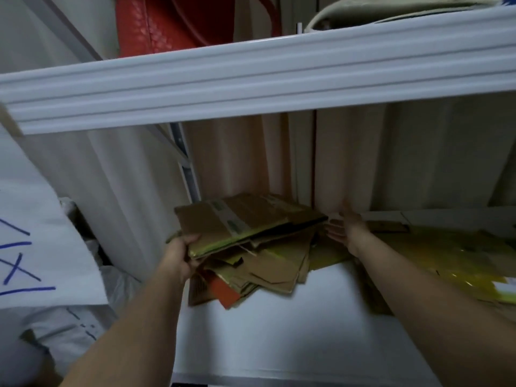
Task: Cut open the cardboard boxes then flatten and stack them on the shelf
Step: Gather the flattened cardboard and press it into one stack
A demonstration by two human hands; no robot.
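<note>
Paper fills the far left: a white sheet (42, 233) marked with blue pen strokes hangs in front of pale plastic-wrapped bundles (72, 328) beside the shelving. Next comes the white shelf board (279, 331), smooth and matte, with a grey slotted upright (190, 174) rising at its back left corner. The left hand (178, 255) grips the near left corner of a flattened cardboard box (237, 222), thumb on top and fingers curled beneath; this brown piece carries a strip of tape with green print and a yellow-green edge, and it sits tilted on top of the pile. Under it lies a loose stack of flattened cardboard (268, 269), brown and ragged at the edges, with one orange-red panel (226, 291) poking out toward the front edge of the shelf. The pile occupies the back middle of the board. Just right of it the right hand (346, 227) is spread, fingers straight and pointing toward the back, its palm facing the pile's right side; whether it touches the cardboard I cannot tell. Further right, glossy yellow flattened cartons (460, 255) lie along the right part of the shelf, with a white carton flap (418, 216) behind them. A pale pleated curtain (363, 163) hangs behind the shelf. Overhead runs the ribbed white front rail of an upper shelf (251, 79), which holds something red (156, 23) at left and a beige bundle (391, 12) at right.
</note>
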